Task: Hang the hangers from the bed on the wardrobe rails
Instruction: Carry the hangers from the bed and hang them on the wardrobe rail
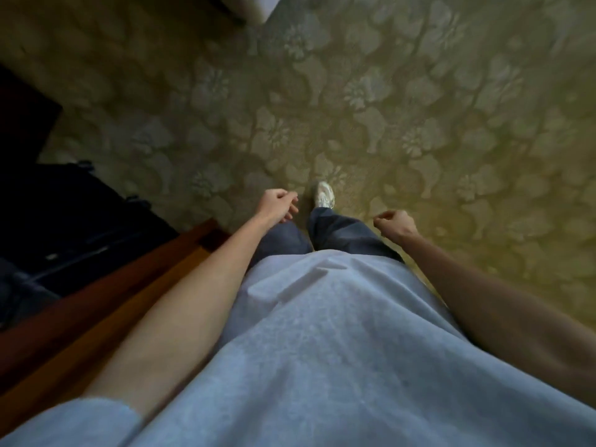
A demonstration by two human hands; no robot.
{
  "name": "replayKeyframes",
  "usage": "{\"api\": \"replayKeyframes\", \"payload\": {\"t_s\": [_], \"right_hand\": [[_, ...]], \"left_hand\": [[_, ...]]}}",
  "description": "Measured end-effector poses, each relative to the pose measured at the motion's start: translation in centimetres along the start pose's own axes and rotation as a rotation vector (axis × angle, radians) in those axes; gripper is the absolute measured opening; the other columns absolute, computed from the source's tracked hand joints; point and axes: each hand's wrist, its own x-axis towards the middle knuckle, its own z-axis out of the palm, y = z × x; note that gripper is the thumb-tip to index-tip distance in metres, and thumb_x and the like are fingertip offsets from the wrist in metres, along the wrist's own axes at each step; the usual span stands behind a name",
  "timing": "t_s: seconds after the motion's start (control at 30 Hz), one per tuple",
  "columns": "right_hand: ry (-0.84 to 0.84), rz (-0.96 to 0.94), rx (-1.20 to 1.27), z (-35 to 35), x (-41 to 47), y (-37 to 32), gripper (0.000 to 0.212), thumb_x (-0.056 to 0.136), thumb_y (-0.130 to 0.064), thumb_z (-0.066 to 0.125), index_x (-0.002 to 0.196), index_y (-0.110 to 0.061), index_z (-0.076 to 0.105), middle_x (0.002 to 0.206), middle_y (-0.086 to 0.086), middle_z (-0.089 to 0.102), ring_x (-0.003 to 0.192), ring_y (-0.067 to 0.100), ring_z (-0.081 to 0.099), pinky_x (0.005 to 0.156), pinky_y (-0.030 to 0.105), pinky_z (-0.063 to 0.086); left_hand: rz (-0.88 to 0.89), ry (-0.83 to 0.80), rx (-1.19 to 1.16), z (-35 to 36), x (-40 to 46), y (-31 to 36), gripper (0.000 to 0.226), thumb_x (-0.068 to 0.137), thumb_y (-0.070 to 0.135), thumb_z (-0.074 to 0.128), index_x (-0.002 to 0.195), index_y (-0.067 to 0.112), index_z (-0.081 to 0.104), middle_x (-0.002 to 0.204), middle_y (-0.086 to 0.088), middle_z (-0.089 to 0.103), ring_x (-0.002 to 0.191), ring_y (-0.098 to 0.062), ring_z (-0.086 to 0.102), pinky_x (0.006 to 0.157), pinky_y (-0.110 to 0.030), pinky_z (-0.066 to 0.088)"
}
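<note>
**Both hands empty, arms hanging over the carpet**

Left hand (279,204): fingers loosely curled, holding nothing, arm extended down along the body. Right hand (395,224): likewise loosely curled and empty, at 3 o'clock of the left. A shoe (324,195) steps between them on the patterned carpet (419,108). Wooden frame (106,298) at 8 o'clock. No hangers or rails in view.

Olive floral carpet (387,91), pale blue shirt (322,350), reddish-brown wood frame (96,301).
</note>
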Motion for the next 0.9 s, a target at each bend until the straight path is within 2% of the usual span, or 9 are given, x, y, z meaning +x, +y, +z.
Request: {"api": "replayKeyframes", "payload": {"t_s": [0.07,0.2,0.33,0.4,0.5,0.6,0.7,0.8,0.9], "right_hand": [[0.006,-0.035,0.032,-1.7,1.1,-3.1,0.030,0.089,-0.017,0.061,0.116,-0.007,0.073,0.109,0.012,0.073,0.107,0.029,0.067,0.097,0.041,0.054],[0.014,-0.189,0.100,-4.9,3.3,-11.6,0.039,0.089,-0.021,0.063,0.127,-0.010,0.065,0.112,0.012,0.070,0.101,0.028,0.069,0.092,0.041,0.057],[0.016,-0.350,0.117,-8.5,6.2,-21.4,0.037,0.088,-0.019,0.061,0.125,-0.014,0.065,0.107,0.012,0.073,0.091,0.024,0.071,0.084,0.037,0.059],[-0.003,-0.394,0.088,-10.5,8.0,-25.9,0.034,0.088,-0.019,0.062,0.121,-0.014,0.069,0.109,0.014,0.073,0.096,0.026,0.071,0.088,0.039,0.059],[-0.040,-0.380,0.047,-13.8,11.2,-31.0,0.029,0.087,-0.018,0.064,0.114,-0.014,0.073,0.105,0.013,0.075,0.096,0.025,0.070,0.090,0.040,0.059],[-0.045,-0.319,0.046,-18.0,14.1,-34.7,0.025,0.090,-0.016,0.061,0.112,-0.012,0.073,0.091,0.007,0.075,0.076,0.016,0.068,0.074,0.031,0.059],[0.003,-0.264,0.040,-22.7,15.8,-36.6,0.024,0.091,-0.014,0.058,0.108,-0.010,0.075,0.085,0.006,0.074,0.073,0.016,0.065,0.073,0.032,0.057],[0.041,-0.168,0.045,-27.6,17.9,-37.1,0.023,0.093,-0.015,0.059,0.106,-0.007,0.077,0.086,0.008,0.073,0.076,0.020,0.064,0.080,0.038,0.057],[0.081,-0.050,0.031,-32.1,19.8,-37.1,0.022,0.092,-0.018,0.061,0.102,-0.006,0.078,0.095,0.012,0.075,0.089,0.027,0.067,0.087,0.038,0.054]], "left_hand": [[-0.020,0.089,0.007,-1.2,0.2,0.8,0.021,0.099,0.011,0.056,0.080,0.007,0.064,0.063,-0.007,0.063,0.035,-0.006,0.050,0.034,-0.015,0.037],[-0.097,0.198,-0.001,-3.9,0.8,1.0,0.015,0.100,0.009,0.054,0.097,0.002,0.067,0.067,-0.009,0.063,0.050,-0.013,0.053,0.041,-0.017,0.042],[-0.223,0.160,0.003,-6.3,2.5,2.0,0.021,0.103,0.011,0.053,0.104,-0.004,0.068,0.088,-0.017,0.068,0.058,-0.018,0.058,0.054,-0.027,0.048],[-0.261,0.122,-0.007,-7.2,3.8,3.4,0.022,0.103,0.010,0.052,0.103,-0.005,0.068,0.083,-0.018,0.066,0.057,-0.021,0.055,0.054,-0.029,0.046],[-0.287,0.084,0.022,-8.4,6.9,7.3,0.021,0.103,0.010,0.049,0.097,-0.001,0.066,0.069,-0.012,0.060,0.050,-0.019,0.051,0.042,-0.022,0.043],[-0.269,0.053,0.060,-10.0,10.4,13.5,0.023,0.103,0.008,0.049,0.089,0.000,0.065,0.065,-0.008,0.058,0.041,-0.012,0.053,0.037,-0.017,0.040],[-0.201,0.041,0.098,-11.5,13.6,22.1,0.034,0.101,0.005,0.052,0.069,0.003,0.061,0.060,-0.008,0.055,0.038,-0.008,0.050,0.037,-0.018,0.039],[-0.098,0.022,0.063,-12.6,17.4,33.0,0.018,0.100,0.005,0.056,0.090,-0.001,0.070,0.075,-0.014,0.063,0.055,-0.015,0.052,0.047,-0.022,0.042],[0.045,0.016,0.027,-13.7,21.1,43.7,0.016,0.100,0.009,0.056,0.092,0.001,0.069,0.077,-0.014,0.068,0.054,-0.016,0.055,0.047,-0.024,0.045]]}}
